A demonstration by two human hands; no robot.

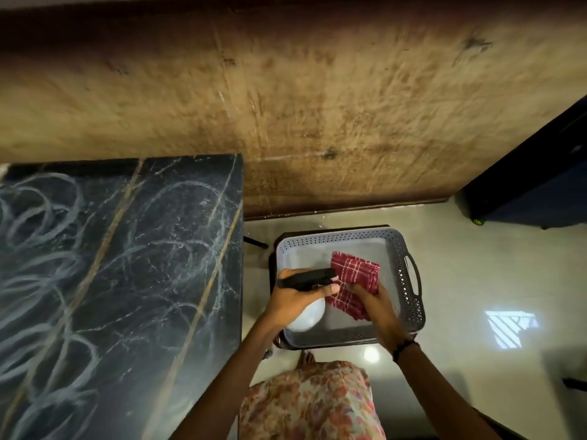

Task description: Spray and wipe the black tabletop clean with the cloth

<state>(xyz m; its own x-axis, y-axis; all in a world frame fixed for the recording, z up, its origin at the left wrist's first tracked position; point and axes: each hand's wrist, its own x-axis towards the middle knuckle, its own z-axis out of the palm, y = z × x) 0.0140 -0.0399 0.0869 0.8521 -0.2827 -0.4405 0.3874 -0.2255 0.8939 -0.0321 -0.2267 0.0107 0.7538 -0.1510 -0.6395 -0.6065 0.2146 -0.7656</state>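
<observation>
Nearest us, at six o'clock, hung a floral garment (313, 404) above a bare foot (306, 357). Just beyond, our left hand (295, 300) was wrapped around a spray bottle (306, 311), its black head on top, while our right hand (376, 308) gripped the red checked cloth (352, 284); both were over a grey perforated basket (409, 287). At nine o'clock lay the black tabletop (117, 281), streaked with pale swirls. Farthest, at twelve o'clock, rose a brown wall (286, 90).
</observation>
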